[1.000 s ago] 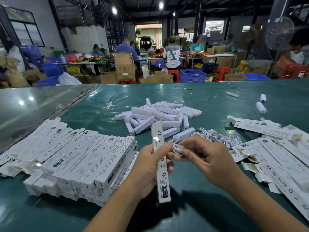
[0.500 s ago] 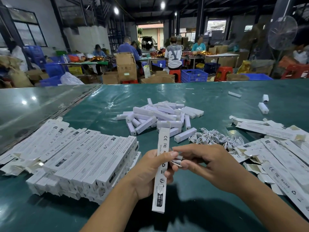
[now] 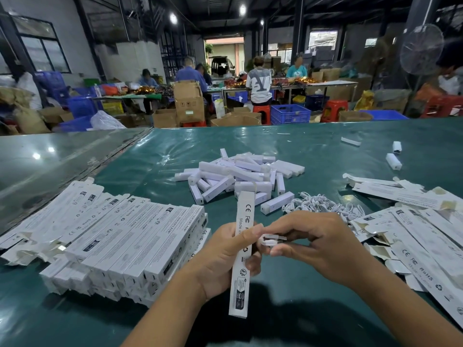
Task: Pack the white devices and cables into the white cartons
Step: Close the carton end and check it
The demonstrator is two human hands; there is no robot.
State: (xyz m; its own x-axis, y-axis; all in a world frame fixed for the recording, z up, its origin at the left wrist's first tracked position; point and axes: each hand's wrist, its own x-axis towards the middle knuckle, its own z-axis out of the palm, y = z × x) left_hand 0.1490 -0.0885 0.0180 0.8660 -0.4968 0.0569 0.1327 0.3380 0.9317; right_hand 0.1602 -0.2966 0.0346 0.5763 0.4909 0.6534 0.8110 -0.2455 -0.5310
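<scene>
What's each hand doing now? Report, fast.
Left hand: grips a white carton.
Right hand: pinches a coiled white cable.

The carton [image 3: 242, 251] has sunk lower in the left hand [image 3: 225, 256], with the right hand [image 3: 315, 244] now pinching the folded cable [image 3: 269, 240] beside it.

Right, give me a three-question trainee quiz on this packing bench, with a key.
1. True or false: the left hand grips a long white printed carton.
2. What does the right hand pinch? A) a small coiled white cable B) a white bar-shaped device C) a flat carton
3. Fill in: the loose pile of white bar-shaped devices lies on the ____ table cover.

Key: 1 true; 2 A; 3 green
</scene>
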